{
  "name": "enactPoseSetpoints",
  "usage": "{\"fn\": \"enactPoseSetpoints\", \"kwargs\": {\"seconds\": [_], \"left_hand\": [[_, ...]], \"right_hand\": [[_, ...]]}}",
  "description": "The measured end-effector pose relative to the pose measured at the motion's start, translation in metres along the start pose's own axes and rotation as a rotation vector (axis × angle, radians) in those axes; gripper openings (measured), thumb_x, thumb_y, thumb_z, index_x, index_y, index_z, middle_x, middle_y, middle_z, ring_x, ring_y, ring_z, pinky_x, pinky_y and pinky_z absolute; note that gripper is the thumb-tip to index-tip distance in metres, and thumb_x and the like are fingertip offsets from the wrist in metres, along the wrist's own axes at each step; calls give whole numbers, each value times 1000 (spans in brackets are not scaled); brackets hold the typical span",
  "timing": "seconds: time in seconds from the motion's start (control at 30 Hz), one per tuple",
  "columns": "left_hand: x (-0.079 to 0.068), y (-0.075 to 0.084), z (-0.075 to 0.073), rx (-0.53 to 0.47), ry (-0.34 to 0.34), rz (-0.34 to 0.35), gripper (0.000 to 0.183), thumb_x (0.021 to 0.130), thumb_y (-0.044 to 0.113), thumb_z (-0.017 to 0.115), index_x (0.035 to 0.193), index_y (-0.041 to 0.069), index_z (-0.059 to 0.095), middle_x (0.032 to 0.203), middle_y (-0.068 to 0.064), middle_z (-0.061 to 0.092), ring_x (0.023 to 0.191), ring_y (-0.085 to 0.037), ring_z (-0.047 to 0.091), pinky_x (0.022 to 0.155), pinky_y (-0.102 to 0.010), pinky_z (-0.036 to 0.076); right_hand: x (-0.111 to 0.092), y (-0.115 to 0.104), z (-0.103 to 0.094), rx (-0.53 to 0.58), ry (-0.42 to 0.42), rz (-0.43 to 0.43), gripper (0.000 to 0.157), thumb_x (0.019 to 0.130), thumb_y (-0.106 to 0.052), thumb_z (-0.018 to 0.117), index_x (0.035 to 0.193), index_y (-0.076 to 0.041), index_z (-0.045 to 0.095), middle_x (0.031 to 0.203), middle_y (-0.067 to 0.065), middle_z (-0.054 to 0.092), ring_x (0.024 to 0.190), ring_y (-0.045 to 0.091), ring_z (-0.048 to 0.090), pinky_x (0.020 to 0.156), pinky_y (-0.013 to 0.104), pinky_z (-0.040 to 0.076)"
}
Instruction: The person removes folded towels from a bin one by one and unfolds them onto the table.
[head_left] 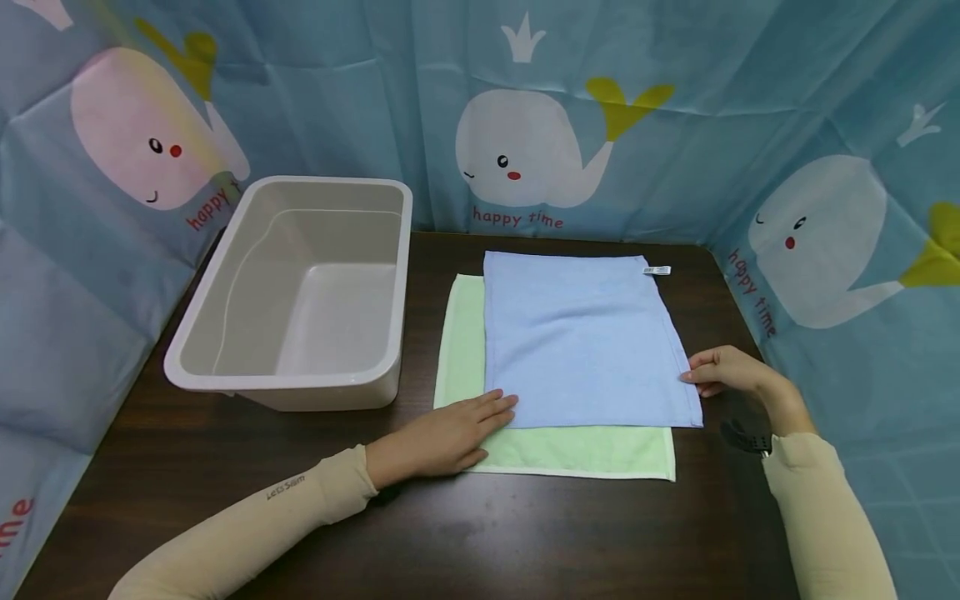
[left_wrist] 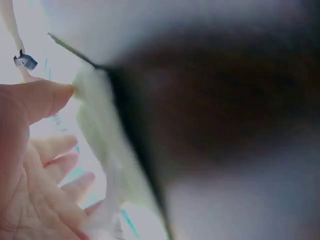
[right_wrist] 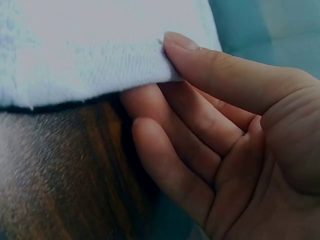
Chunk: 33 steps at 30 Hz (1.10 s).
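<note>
A blue towel lies spread over a light green towel, offset toward the back right, so green shows along the left and front. A small white label sticks out at the blue towel's back right corner. My left hand rests with straight fingers on the front left of both towels, fingertips on the blue one's corner. At the right edge, my right hand pinches the blue towel between thumb and fingers. The right wrist view shows the thumb on top of the hem and fingers beneath it.
A deep off-white plastic bin stands on the dark wooden table, left of the towels. Blue curtains printed with whales enclose the back and both sides. A dark band is on the right wrist.
</note>
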<state>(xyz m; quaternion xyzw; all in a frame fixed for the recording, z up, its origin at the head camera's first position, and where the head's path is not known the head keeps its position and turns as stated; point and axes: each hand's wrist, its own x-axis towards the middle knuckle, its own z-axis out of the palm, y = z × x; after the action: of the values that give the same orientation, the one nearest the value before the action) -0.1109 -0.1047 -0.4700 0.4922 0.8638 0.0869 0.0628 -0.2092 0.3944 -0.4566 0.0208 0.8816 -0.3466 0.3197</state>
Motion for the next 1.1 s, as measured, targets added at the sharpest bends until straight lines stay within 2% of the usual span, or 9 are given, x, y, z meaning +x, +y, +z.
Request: {"fn": "enactPoseSetpoints", "kwargs": {"seconds": [0.13, 0.3, 0.43, 0.53, 0.6, 0.7, 0.8, 0.93, 1.1], "left_hand": [[1, 1, 2, 1, 26, -37, 69, 93, 29, 56, 150, 9, 23, 159, -5, 21, 147, -23, 23, 115, -34, 33], [0, 2, 1, 52, -9, -61, 69, 93, 31, 57, 149, 7, 25, 158, -7, 25, 146, -23, 25, 115, -34, 33], [1, 2, 0, 67, -12, -62, 63, 94, 30, 54, 148, 7, 30, 156, -7, 29, 145, -22, 28, 115, -34, 33], [3, 2, 0, 71, 15, -55, 58, 95, 29, 54, 145, 6, 36, 153, -8, 35, 143, -21, 34, 112, -33, 38], [5, 1, -1, 70, 35, -52, 55, 94, 27, 55, 143, 6, 40, 151, -7, 39, 141, -20, 37, 109, -32, 42], [7, -1, -2, 60, 63, -58, 52, 92, 27, 59, 139, 9, 46, 147, -5, 45, 137, -18, 43, 103, -31, 46], [10, -3, -2, 44, 83, -71, 50, 89, 29, 64, 134, 11, 53, 142, -2, 52, 134, -16, 47, 100, -29, 48], [13, -6, -2, 4, 106, -80, 47, 84, 31, 69, 126, 14, 60, 134, 1, 59, 128, -14, 52, 99, -28, 49], [15, -6, -1, -17, 138, -61, 37, 84, 28, 70, 118, 16, 66, 127, 3, 63, 123, -12, 57, 97, -27, 50]], "right_hand": [[-7, 5, -2, 64, -53, -34, 35, 88, -28, 65, 103, 4, 63, 71, -7, 61, 63, 7, 60, 65, 28, 57], [-13, 8, -3, 73, -153, -55, 23, 91, -22, 61, 95, 0, 62, 66, -9, 60, 59, 4, 58, 60, 25, 56], [-13, 1, 3, 24, -157, 7, 26, 87, -27, 66, 85, -2, 58, 62, -5, 61, 54, 5, 57, 56, 24, 54], [-13, -8, 6, -84, -74, 66, 34, 82, -33, 71, 81, -3, 57, 61, -2, 60, 53, 9, 57, 54, 26, 52], [-12, -13, 4, -167, 25, 73, 38, 80, -37, 73, 81, -3, 57, 62, -1, 59, 55, 12, 56, 54, 27, 50], [-4, -18, -1, -231, 215, -16, 36, 85, -40, 68, 91, -4, 62, 76, 5, 63, 67, 17, 58, 60, 26, 50], [11, -22, -6, -175, 355, -159, 36, 93, -38, 56, 111, -7, 63, 102, 13, 67, 87, 25, 63, 75, 31, 55], [37, -34, -12, -53, 398, -264, 41, 98, -36, 46, 130, -13, 56, 133, 14, 57, 119, 29, 55, 103, 49, 44], [65, -53, -24, -16, 395, -252, 41, 100, -29, 44, 138, -15, 48, 147, 14, 44, 136, 34, 39, 110, 59, 30]]}}
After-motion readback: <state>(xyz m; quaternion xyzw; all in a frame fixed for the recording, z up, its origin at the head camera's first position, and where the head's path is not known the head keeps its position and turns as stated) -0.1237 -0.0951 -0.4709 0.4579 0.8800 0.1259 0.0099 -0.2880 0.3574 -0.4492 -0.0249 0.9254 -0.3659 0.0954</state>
